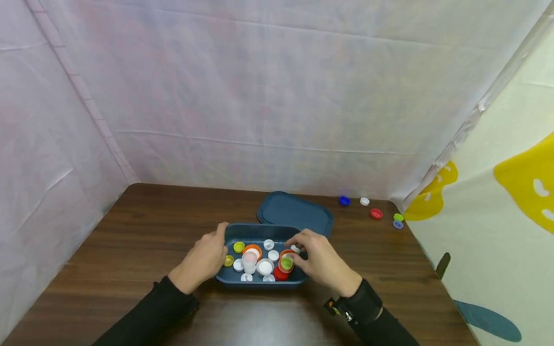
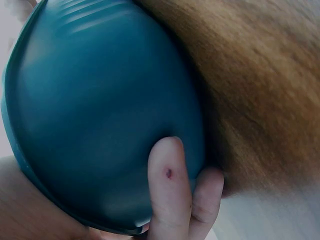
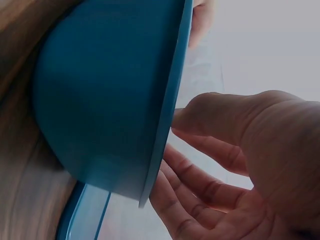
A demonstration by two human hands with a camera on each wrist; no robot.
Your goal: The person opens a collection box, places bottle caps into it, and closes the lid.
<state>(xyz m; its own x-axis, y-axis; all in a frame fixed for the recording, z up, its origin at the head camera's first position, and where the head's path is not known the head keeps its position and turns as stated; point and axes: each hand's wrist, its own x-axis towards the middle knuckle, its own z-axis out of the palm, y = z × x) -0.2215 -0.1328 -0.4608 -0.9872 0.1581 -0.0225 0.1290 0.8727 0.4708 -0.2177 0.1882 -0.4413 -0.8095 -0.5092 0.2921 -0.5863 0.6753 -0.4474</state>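
A dark blue plastic box (image 1: pixel 259 284) stands on the table, holding several small caps and lids. My left hand (image 1: pixel 208 254) grips its left end; in the left wrist view two fingers (image 2: pixel 170 185) lie against the outer wall. My right hand (image 1: pixel 318 254) is over the right end, bent fingers reaching inside the rim. Beside its thumb are a green cap (image 1: pixel 286 263) and a red cap (image 1: pixel 280 274), and a white cap (image 1: pixel 295 248) shows under the fingers. In the right wrist view the box wall (image 3: pixel 105 100) hides the fingertips; I cannot tell whether they pinch a cap.
The blue box lid (image 1: pixel 294 210) lies flat behind the box. At the table's back right are blue (image 1: pixel 344 201), white (image 1: pixel 365 201), red (image 1: pixel 376 214), green (image 1: pixel 398 217) and light blue (image 1: pixel 397 224) caps. White cloth walls (image 1: pixel 259 96) bound the table.
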